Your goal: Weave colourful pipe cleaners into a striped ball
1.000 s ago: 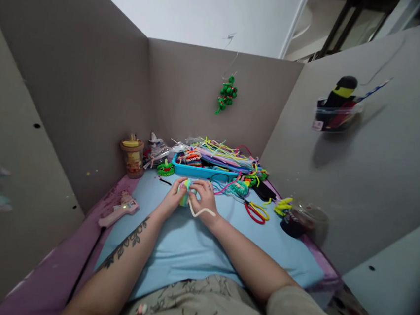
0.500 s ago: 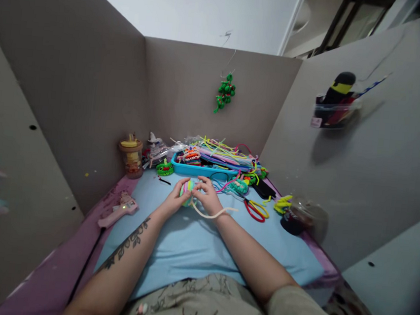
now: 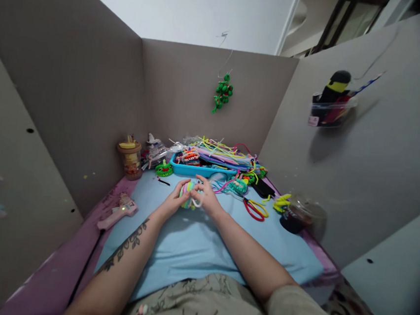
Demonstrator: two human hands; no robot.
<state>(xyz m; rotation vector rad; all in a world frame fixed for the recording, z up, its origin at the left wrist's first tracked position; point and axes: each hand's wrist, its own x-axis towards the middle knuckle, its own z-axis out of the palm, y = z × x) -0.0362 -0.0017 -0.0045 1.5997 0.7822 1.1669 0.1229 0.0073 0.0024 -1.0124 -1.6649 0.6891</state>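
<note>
My left hand (image 3: 170,203) is closed around a small pastel-striped pipe cleaner piece (image 3: 185,191), with yellow, pink and green bands showing. My right hand (image 3: 209,200) presses against its right side, thumb and finger pinched on a white pipe cleaner (image 3: 198,204). That pipe cleaner bends in a short loop under the right fingers, its far end hidden. Both hands are just above the light blue cloth (image 3: 186,244). Beyond the right hand lie a teal pipe cleaner piece (image 3: 237,185) and scissors with red and yellow handles (image 3: 255,210).
At the back, a blue tray (image 3: 204,171) overflows with coloured pipe cleaners (image 3: 221,156). A pink glue gun (image 3: 118,214) lies at left near a lidded cup (image 3: 131,157). Right are a dark-based clear container (image 3: 294,217) and a wall-hung box (image 3: 331,112). Grey panels surround the table.
The white pipe cleaner's long free end, earlier stretched out over my right wrist, is now drawn into a short loop near the striped piece. My left hand keeps its hold.
</note>
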